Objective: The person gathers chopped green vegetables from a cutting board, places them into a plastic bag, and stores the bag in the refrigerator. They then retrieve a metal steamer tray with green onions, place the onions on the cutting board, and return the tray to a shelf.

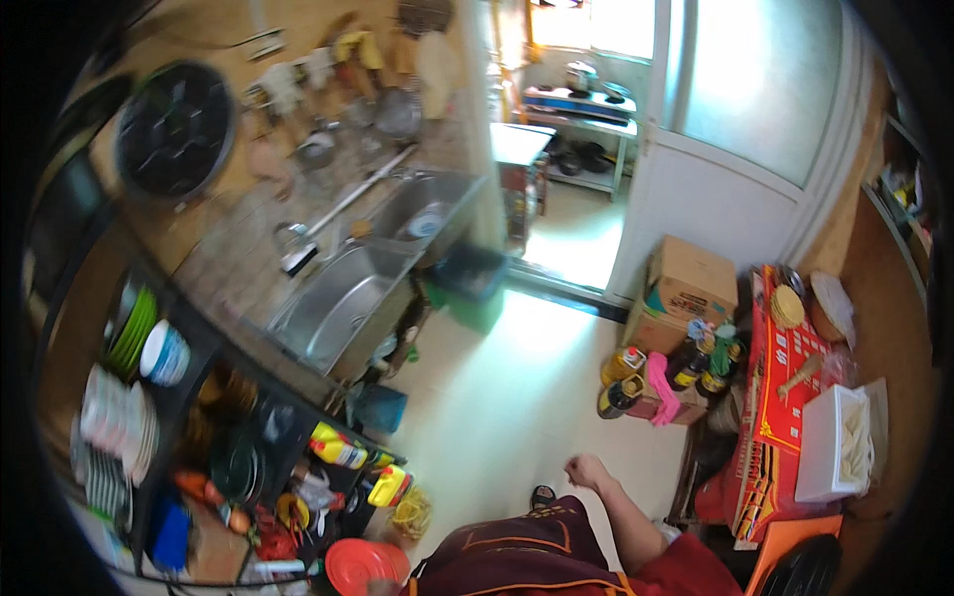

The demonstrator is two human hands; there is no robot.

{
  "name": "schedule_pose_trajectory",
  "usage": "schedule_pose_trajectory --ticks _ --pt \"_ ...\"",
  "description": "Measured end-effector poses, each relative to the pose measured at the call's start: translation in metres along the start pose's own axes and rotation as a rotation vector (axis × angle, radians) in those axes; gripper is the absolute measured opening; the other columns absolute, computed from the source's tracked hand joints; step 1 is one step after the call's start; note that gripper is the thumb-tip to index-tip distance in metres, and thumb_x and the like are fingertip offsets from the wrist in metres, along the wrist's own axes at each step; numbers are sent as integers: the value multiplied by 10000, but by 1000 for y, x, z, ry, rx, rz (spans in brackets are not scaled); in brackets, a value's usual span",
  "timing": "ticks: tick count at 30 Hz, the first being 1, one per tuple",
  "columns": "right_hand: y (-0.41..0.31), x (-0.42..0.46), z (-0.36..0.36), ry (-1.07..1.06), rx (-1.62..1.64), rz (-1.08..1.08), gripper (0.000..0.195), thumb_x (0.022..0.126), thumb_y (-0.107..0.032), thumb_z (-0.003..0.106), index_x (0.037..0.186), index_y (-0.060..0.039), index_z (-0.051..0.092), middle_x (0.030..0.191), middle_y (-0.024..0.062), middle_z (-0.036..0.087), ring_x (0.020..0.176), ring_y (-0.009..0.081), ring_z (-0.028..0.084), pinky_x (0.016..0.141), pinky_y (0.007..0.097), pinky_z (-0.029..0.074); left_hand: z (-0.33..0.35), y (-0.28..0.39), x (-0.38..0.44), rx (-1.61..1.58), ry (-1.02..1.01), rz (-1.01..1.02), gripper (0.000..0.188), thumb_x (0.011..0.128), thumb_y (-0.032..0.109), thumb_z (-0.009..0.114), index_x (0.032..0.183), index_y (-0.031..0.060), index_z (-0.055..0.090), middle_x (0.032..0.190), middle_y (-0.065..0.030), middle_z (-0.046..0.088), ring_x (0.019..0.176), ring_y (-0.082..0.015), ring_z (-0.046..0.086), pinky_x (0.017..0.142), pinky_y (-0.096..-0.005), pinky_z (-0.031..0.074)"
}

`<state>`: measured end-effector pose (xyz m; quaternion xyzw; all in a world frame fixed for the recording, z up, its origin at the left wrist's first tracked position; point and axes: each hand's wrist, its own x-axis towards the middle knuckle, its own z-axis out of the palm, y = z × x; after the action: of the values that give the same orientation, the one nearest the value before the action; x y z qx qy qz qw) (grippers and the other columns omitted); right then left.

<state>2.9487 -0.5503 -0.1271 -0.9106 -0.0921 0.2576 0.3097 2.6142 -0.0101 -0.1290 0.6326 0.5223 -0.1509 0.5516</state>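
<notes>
My right hand [585,473] hangs over the pale tiled floor [484,417], its fingers curled in, with nothing seen in it. A blurred skin-toned shape at the bottom edge, in front of a red plastic bucket [358,565], appears to be my left hand [384,588]; its fingers cannot be made out. I wear a dark apron [514,547] with orange trim over a red sleeve [689,570]. One sandalled foot [543,496] shows past the apron. A double stainless steel sink [350,298] stands ahead on the left, a squeegee-like tool [358,194] behind it.
Shelves at left hold stacked plates [112,425], green bowls [134,331] and yellow bottles [390,484]. A bin [469,287] stands by the sink. Ahead, a sliding door [715,179] stands partly open. At right are cardboard boxes [689,279], oil bottles [622,365] and a red-covered table [790,387] with a white foam box [823,447].
</notes>
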Motion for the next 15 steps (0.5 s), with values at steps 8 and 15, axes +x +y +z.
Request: schedule_pose_trajectory --ticks 8,15 --pt "-157 214 -154 192 -167 -335 422 923 -386 635 755 -5 703 794 244 674 767 451 653 731 530 521 84 139 13 -211 54 23 162 946 134 600 854 33 687 820 -87 687 738 -188 667 641 -311 553" --pt "-402 342 -235 382 32 -864 210 874 -161 709 746 2 676 716 229 625 638 433 600 576 429 495 61 267 34 -462 176 349 126 958 138 612 925 36 679 878 -71 691 786 -168 664 666 -290 548"
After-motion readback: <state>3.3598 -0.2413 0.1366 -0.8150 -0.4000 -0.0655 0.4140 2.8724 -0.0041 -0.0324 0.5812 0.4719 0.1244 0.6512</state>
